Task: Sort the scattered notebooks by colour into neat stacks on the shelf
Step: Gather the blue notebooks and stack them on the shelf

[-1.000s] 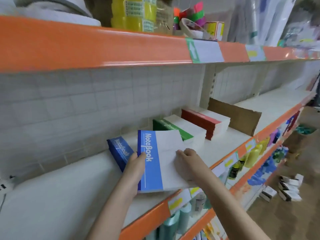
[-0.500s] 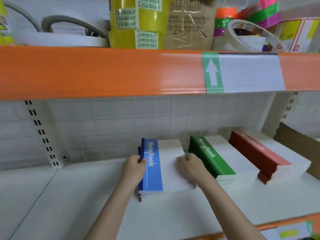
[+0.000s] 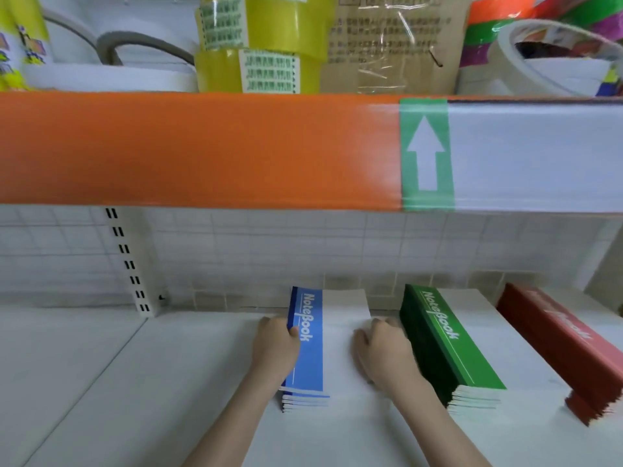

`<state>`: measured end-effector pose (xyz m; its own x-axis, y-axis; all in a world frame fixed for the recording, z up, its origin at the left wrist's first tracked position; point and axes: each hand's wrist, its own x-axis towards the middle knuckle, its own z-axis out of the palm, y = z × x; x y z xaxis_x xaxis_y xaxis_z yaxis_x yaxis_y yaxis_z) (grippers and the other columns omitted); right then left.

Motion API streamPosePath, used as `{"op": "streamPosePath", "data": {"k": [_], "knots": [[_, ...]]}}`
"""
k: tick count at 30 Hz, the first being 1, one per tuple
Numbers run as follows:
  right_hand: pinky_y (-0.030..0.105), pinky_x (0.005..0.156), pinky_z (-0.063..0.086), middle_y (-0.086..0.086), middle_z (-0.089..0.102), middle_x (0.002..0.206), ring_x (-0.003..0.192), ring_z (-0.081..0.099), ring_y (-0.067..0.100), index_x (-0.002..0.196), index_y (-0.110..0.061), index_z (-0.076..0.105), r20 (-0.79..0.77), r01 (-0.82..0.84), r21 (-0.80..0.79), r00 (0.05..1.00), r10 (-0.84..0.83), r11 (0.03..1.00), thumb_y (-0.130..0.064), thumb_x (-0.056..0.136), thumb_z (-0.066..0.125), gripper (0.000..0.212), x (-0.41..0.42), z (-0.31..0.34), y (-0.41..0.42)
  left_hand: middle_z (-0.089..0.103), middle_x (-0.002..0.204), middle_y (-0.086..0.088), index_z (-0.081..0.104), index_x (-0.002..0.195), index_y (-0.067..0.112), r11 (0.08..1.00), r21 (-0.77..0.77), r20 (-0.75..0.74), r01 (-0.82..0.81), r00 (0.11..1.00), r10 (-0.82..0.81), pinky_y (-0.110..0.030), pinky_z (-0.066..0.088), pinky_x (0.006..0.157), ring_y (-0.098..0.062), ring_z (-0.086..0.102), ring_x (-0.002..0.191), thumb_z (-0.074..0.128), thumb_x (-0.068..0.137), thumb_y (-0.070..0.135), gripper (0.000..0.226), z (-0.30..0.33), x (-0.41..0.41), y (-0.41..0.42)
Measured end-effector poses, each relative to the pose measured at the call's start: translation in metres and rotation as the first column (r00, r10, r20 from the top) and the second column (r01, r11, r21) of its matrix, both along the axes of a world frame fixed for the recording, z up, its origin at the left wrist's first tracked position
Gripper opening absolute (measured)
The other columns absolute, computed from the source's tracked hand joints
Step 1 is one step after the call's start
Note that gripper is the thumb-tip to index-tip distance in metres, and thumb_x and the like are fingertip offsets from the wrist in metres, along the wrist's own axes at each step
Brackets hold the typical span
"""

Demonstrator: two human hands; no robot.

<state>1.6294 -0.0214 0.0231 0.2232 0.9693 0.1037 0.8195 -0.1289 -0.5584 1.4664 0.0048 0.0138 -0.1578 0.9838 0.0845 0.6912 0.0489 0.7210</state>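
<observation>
A: Head view, item one: blue notebook stack (image 3: 308,352), shelf (image 3: 101,382) rear edge, beside green stack (image 3: 448,345), red stack (image 3: 556,345).
B: Grips?
A: Left hand (image 3: 274,348) clasps the spine; right hand (image 3: 382,352) presses the cover. Squaring step; next, probably release.

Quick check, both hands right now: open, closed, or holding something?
Left hand: grips the spine edge of the blue notebook stack, thumb on the cover.
Right hand: rests on the stack's right side; grip cannot be told.
</observation>
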Motion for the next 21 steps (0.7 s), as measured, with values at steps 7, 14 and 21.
{"op": "streamPosePath", "data": {"k": [7, 14, 21], "knots": [[0.019, 0.074, 0.046, 0.011, 0.051, 0.116, 0.092, 0.055, 0.022, 0.111, -0.006, 0.055, -0.009, -0.061, -0.028, 0.998, 0.061, 0.998, -0.029, 0.099, 0.039, 0.031, 0.01, -0.012, 0.006, 0.032, 0.057, -0.005, 0.032, 0.059, 0.011, 0.999, 0.009, 0.174, 0.047, 0.984, -0.048, -0.019, 0.02, 0.044, -0.015, 0.027, 0.052, 0.044, 0.092, 0.002, 0.037, -0.005, 0.0, 0.0], [0.024, 0.069, 0.035, 0.008, 0.053, 0.114, 0.094, 0.049, 0.02, 0.126, -0.007, 0.039, -0.48, -0.091, -0.171, 0.877, -0.003, 0.981, -0.033, 0.101, 0.038, 0.036, 0.01, -0.019, 0.015, 0.052, 0.078, -0.013, 0.051, 0.087, 0.005, 0.984, -0.168, 0.417, 0.058, 0.909, 0.018, -0.028, 0.034, 0.059, -0.022, 0.047, 0.07, 0.033, 0.098, 0.012, 0.022, -0.017, 0.009, 0.004], [0.014, 0.045, 0.036, 0.003, 0.048, 0.107, 0.086, 0.049, 0.016, 0.116, -0.014, 0.032, -0.437, -0.148, -0.18, 0.898, 0.056, 0.972, -0.032, 0.1, 0.037, 0.025, 0.009, -0.021, 0.018, 0.061, 0.093, -0.017, 0.057, 0.099, 0.009, 0.978, -0.196, 0.466, 0.076, 0.885, 0.025, -0.031, 0.041, 0.07, -0.025, 0.055, 0.079, 0.031, 0.099, 0.016, 0.026, -0.022, 0.008, 0.008]]}}
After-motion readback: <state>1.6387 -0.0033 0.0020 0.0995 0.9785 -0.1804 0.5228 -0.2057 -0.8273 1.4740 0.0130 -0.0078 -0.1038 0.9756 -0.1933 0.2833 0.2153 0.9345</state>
